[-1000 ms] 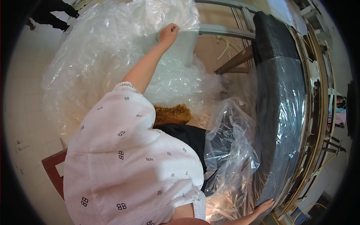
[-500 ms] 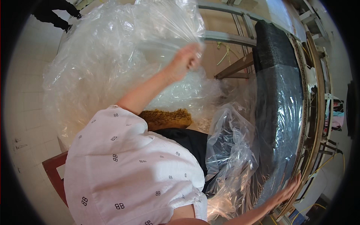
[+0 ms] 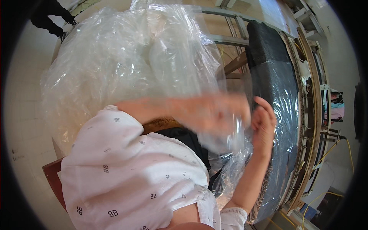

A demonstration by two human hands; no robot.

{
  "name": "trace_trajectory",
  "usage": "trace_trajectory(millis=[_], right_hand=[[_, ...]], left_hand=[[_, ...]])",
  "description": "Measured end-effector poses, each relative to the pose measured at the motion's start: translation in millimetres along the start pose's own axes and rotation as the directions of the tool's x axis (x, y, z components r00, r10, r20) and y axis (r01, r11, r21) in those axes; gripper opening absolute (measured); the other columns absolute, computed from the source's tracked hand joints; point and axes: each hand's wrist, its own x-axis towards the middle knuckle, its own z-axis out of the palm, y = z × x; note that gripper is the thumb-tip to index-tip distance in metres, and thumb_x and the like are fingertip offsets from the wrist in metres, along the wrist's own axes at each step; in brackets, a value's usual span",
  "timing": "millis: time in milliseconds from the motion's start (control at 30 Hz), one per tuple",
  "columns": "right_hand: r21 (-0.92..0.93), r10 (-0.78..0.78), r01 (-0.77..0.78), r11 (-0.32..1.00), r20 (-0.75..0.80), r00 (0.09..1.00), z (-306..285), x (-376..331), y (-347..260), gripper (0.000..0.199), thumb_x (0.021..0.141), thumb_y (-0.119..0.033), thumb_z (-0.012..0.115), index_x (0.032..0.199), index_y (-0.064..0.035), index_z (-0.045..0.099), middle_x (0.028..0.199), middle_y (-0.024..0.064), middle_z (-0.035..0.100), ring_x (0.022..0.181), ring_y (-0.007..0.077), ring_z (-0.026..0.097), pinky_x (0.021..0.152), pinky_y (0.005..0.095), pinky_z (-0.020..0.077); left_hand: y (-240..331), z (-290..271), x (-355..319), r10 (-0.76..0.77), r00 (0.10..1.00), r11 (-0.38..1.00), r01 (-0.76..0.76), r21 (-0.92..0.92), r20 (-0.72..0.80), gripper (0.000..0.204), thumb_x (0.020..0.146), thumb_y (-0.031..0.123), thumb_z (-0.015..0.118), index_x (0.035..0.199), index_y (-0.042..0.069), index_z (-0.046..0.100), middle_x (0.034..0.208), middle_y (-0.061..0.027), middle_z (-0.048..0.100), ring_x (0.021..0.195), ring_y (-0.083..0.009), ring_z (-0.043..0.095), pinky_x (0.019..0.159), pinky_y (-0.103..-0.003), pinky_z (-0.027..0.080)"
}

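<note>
My left hand [image 3: 226, 114] is smeared by motion in the middle of the picture, over the clear plastic film; its fingers cannot be made out. Just right of it, my right hand [image 3: 264, 122] is raised with curled fingers, pinched at the edge of the film beside the black padded surface. A large crumpled heap of clear plastic film [image 3: 115, 65] fills the area ahead and to the left. More film hangs down between my hands and over my lap. The long black padded surface [image 3: 270, 50] runs along the right, its nearer part covered by glossy film.
A wooden and metal bench frame [image 3: 315, 115] stands beyond the black surface, with a yellow cord [image 3: 349, 153] by it. Metal rails [image 3: 226, 39] cross behind the film. A brown furry cushion [image 3: 159, 125] lies near my lap. A person's dark-clothed legs [image 3: 51, 19] show at the far left.
My left hand has swept right and toward me from the film heap. My right hand has risen from the bench's near edge to meet it. The film heap has spread rightward.
</note>
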Motion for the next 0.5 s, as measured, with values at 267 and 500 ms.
trace_trajectory(millis=[267, 500], right_hand=[[-0.048, 0.122, -0.119, 0.992, 0.069, 0.990, 9, 17, 36, 0.049, 0.087, -0.031, 0.054, 0.126, -0.0029, 0.044, 0.117, 0.0079, 0.054, 0.099, 0.0140, 0.052, 0.080, 0.0266, 0.0436], [-0.182, 0.061, -0.040, 0.982, 0.112, 0.992, 38, -5, 42, 0.034, 0.085, -0.015, 0.053, 0.115, -0.0014, 0.054, 0.074, -0.0063, 0.048, 0.063, 0.0013, 0.039, 0.059, 0.0174, 0.0323]], left_hand=[[-31, 43, 27, -0.013, 1.000, 0.994, 0.014, -0.107, 0.018, 0.012, 0.088, 0.014, 0.051, 0.091, 0.002, 0.053, 0.083, -0.0067, 0.055, 0.082, -0.0144, 0.054, 0.076, -0.030, 0.042], [3, 105, 18, 0.285, 0.850, 0.905, -0.086, -0.417, 0.443, 0.016, 0.089, 0.014, 0.049, 0.094, 0.001, 0.056, 0.089, -0.0112, 0.060, 0.085, -0.0228, 0.058, 0.077, -0.032, 0.044]])
